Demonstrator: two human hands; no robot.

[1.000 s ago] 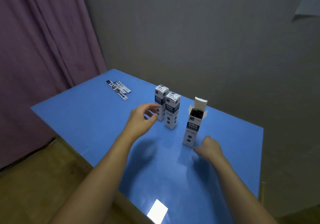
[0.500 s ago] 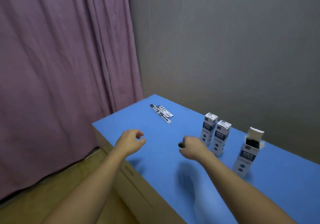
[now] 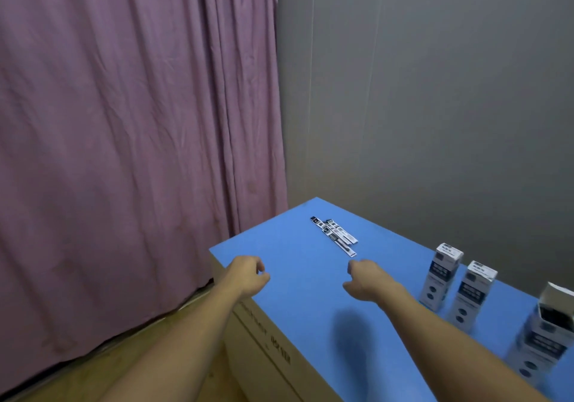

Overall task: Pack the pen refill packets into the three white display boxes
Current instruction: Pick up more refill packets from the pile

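Both hands are out over the blue bench (image 3: 298,296) and neither one has anything in it. The left hand (image 3: 247,276) hangs over the near left corner with its fingers (image 3: 260,268) loosely curled, holding nothing. The right hand (image 3: 366,280) is near the middle, its fingers also curled in loosely and empty, a little short of the pen refill packets (image 3: 334,235). Those packets lie flat in a small overlapping bunch toward the far left end of the bench. The three white display boxes stand upright along the right side: two closed boxes (image 3: 442,274) (image 3: 470,296) close together, then an open box (image 3: 546,333) nearest the right edge, flap up, dark stuff visible inside. Purple curtain (image 3: 124,137) on the left.
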